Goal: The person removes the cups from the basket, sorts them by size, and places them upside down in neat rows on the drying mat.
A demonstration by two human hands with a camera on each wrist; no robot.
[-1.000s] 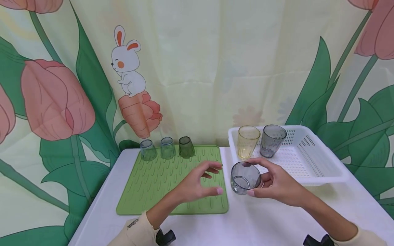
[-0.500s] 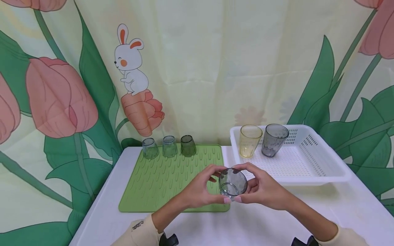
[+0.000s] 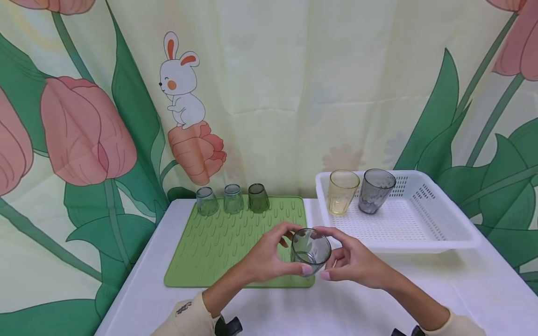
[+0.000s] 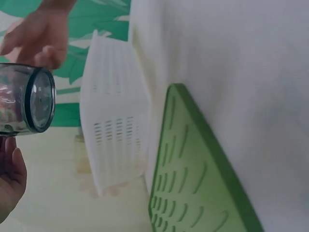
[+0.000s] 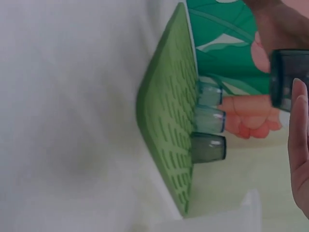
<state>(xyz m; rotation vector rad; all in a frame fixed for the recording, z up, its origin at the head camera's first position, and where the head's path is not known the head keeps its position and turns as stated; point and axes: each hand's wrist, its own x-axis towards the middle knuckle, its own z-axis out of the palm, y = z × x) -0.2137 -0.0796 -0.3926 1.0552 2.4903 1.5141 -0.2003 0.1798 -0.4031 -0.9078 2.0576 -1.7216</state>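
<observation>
A clear grey drinking glass [image 3: 310, 252] is held mouth up above the mat's front right corner. My left hand [image 3: 266, 261] grips it from the left, thumb low on the near side and fingers behind. My right hand [image 3: 359, 261] is just right of the glass, fingers loosely bent and thumb apart from it. In the left wrist view, the thick base of the glass [image 4: 42, 100] faces the table and the right hand [image 4: 41, 41] stands off it. A green ridged drying mat [image 3: 210, 261] lies below left, bearing a row of three upside-down glasses [image 3: 233, 199] along its far edge.
On the right stands a white perforated plastic basket [image 3: 456, 238]. In its left part are an amber glass [image 3: 342, 193] and a dark grey glass [image 3: 375, 191], both mouth up. A patterned curtain [image 3: 269, 93] hangs behind the white table [image 3: 378, 303].
The glass has moved left from beside the basket. My left hand has closed round it, having reached out with nothing in it. My right hand has loosened from the glass and drawn slightly off.
</observation>
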